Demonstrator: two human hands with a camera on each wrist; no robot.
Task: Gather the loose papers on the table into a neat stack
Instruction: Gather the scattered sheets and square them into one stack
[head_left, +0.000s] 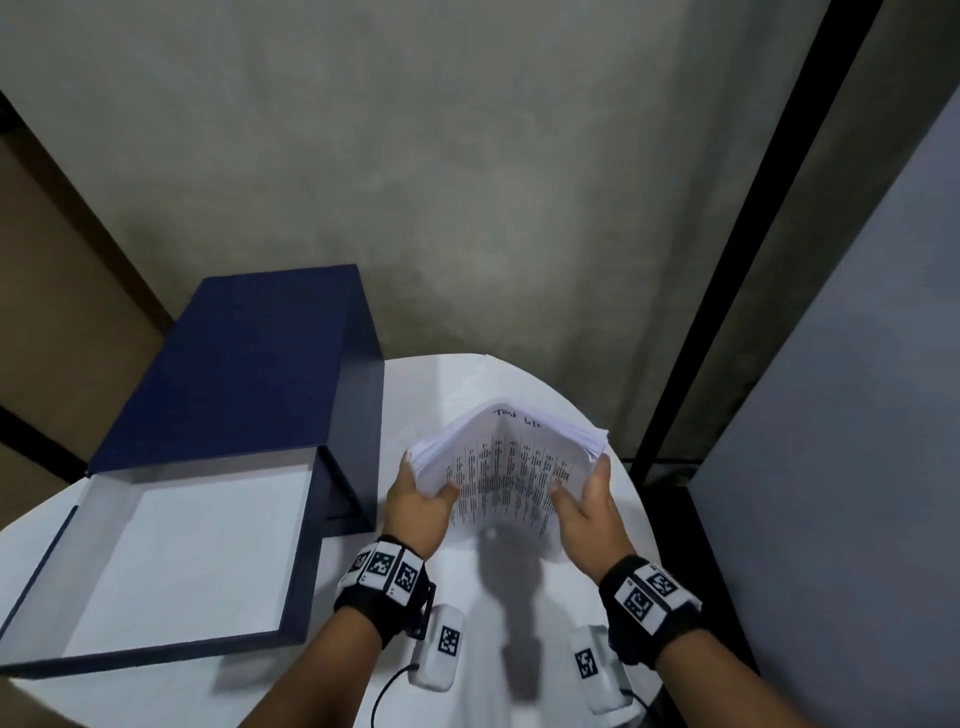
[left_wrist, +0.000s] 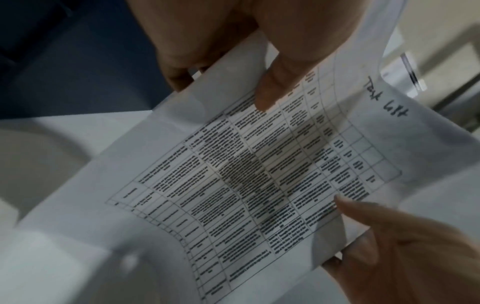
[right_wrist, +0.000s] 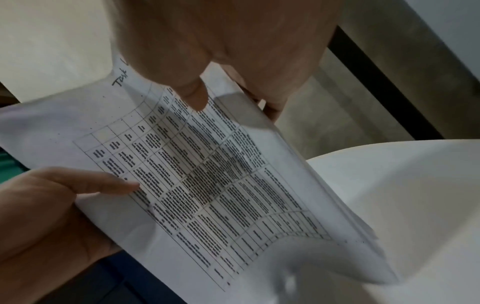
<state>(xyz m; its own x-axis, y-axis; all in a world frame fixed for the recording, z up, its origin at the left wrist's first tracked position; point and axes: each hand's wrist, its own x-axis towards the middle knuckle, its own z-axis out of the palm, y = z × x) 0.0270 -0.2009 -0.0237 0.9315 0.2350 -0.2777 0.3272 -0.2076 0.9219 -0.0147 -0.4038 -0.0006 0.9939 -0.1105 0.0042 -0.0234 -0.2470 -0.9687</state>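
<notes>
Both hands hold the stack of papers up above the white round bench: left hand grips its left edge, right hand its right, thumbs on the printed table of the top sheet. The stack bows into a trough. An open navy box lies left of it.

white papers with black printed table; navy box; white table
</notes>
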